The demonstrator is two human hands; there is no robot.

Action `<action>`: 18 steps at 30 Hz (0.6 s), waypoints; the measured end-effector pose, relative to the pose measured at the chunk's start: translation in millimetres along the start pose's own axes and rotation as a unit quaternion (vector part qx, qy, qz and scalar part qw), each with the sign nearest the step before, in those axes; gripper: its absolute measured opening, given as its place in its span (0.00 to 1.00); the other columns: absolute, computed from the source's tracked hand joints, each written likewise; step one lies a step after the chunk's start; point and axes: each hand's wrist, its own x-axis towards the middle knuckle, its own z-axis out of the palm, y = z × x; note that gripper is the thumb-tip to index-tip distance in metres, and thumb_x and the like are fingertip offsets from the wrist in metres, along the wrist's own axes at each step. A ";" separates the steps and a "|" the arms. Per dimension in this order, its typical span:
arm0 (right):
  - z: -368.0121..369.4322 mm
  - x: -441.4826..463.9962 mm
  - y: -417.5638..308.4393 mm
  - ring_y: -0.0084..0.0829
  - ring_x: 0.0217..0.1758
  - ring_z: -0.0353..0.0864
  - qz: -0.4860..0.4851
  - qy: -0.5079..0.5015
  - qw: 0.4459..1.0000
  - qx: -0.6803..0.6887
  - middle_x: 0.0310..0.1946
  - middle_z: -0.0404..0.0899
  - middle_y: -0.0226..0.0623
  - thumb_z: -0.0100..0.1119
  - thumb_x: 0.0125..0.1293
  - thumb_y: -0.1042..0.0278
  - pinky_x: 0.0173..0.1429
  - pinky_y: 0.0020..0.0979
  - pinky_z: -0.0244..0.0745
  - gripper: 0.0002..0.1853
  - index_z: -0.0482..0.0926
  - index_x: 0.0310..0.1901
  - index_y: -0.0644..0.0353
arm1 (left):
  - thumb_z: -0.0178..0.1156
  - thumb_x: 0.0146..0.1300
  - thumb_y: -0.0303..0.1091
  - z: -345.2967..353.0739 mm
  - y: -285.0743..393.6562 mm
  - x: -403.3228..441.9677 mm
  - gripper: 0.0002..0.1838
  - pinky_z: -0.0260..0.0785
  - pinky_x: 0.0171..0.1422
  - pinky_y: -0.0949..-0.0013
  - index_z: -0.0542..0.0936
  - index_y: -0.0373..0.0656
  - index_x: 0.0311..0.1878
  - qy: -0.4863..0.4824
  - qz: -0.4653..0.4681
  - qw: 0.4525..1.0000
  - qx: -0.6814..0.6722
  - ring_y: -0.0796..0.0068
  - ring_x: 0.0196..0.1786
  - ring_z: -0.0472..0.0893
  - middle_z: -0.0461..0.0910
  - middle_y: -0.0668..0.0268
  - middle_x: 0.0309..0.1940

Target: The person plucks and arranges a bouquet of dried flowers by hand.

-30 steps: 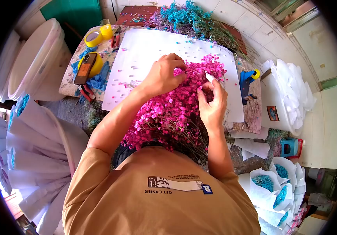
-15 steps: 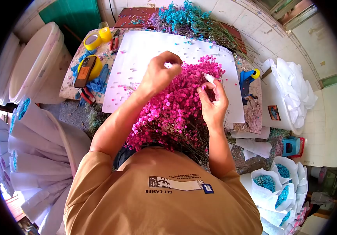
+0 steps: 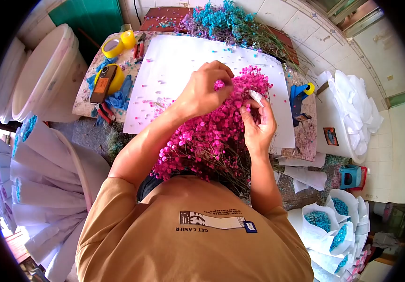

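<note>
Pale tiled wall (image 3: 296, 35) backs a petal-flecked table (image 3: 84, 101), partly covered by a white sheet (image 3: 169, 54). Over the sheet's near part spreads a bunch of pink flowers (image 3: 198, 131), its stems reaching toward the wearer's lap. At the blooms, the left hand (image 3: 207, 89) has its fingers curled in, with a pink cluster showing beside them; from where I stand I can't tell whether they grip it. The right hand (image 3: 261, 128) keeps thumb and white-wrapped forefinger a little apart at the bunch's edge; any sprig held there is hidden from me.

Loose petals dot the sheet. Just right of it stands a blue tape dispenser (image 3: 298, 101); to its left crowd a phone (image 3: 103, 83), crumpled blue plastic (image 3: 120, 98), red-handled pliers (image 3: 104, 113) and yellow tape (image 3: 113, 48). Blue flowers (image 3: 221, 19) lie along its far edge.

Nearer than the sheet, the wearer's tan shirt (image 3: 188, 256) reads "GET CASIER", upside down; its smaller lines are illegible. Well right of the sheet, a white tub (image 3: 322, 117) bears a sticker (image 3: 330, 136) too small to read. White-wrapped bundles (image 3: 47, 188) stand to the sheet's near left.
</note>
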 end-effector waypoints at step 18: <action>6.9 -0.1 -1.1 0.25 0.48 0.83 -0.021 0.005 1.000 -0.005 0.49 0.84 0.35 0.68 0.65 0.83 0.58 0.29 0.78 0.25 0.77 0.64 0.63 | 0.63 0.61 0.27 -10.9 9.1 -8.6 0.07 0.72 0.64 0.54 0.85 0.37 0.40 0.108 -0.037 0.993 -0.021 0.52 0.56 0.81 0.83 0.54 0.48</action>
